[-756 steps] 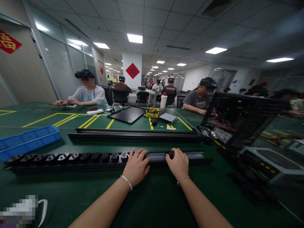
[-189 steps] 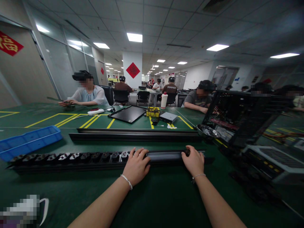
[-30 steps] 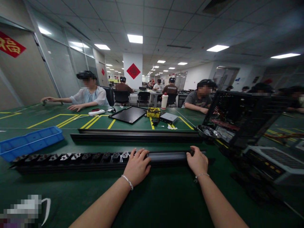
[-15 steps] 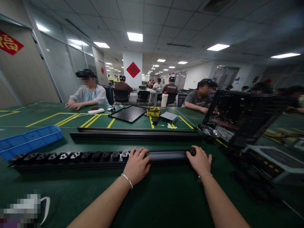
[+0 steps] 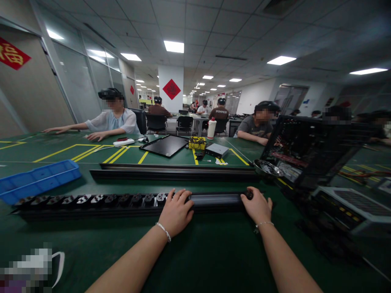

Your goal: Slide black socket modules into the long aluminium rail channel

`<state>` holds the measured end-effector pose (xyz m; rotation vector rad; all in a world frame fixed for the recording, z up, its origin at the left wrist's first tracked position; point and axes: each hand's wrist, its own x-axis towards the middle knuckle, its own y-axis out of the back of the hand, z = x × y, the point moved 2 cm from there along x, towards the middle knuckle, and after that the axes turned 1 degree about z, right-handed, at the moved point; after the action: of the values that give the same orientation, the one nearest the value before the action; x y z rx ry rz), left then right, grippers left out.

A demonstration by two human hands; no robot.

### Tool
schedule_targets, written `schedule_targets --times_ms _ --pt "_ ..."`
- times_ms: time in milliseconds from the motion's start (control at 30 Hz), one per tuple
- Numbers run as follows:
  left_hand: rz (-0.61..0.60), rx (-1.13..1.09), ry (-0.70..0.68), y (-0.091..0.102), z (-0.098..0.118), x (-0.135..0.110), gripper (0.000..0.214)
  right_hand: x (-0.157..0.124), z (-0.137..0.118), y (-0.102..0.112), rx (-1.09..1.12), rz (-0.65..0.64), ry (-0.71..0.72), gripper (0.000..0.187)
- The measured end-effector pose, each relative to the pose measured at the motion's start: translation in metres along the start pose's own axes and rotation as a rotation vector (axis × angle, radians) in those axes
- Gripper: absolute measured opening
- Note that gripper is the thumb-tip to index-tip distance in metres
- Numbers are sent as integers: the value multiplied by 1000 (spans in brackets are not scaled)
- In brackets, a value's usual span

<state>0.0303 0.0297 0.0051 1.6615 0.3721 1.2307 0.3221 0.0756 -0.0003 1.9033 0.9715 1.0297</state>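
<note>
A long black channel-shaped rail [image 5: 216, 200] lies across the green table in front of me. Several socket modules [image 5: 97, 199], some with pale metallic tops and others dark, sit in a row along its left and middle part. My left hand [image 5: 176, 212] is closed over the rail at the right end of that row, fingers curled over the top. At the rail's right end, my right hand [image 5: 258, 206] grips a small dark socket module [image 5: 249, 195], mostly covered by the fingers. Between my hands the channel shows a bare, smooth stretch.
Two more black rails [image 5: 177, 174] lie behind. A blue bin [image 5: 39, 179] stands left. On the right are a metal bowl [image 5: 269, 168] of small parts, an open computer case [image 5: 314, 150] and a power supply unit [image 5: 354, 209]. Co-workers sit across the table.
My left hand stays in place, and my right hand has shifted very slightly right. The co-worker at the left has stretched one arm out along the table.
</note>
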Motion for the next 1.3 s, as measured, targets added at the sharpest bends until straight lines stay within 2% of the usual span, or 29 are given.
schedule_targets --times_ms 600,1067,1300 --pt "-6 4 3 0 0 0 18 4 5 -5 3 13 -14 37" --pt "-15 3 10 0 -1 0 18 6 6 0 15 -40 -47 40" --pt "10 3 2 0 -1 0 19 4 11 -3 -37 0 -61 44"
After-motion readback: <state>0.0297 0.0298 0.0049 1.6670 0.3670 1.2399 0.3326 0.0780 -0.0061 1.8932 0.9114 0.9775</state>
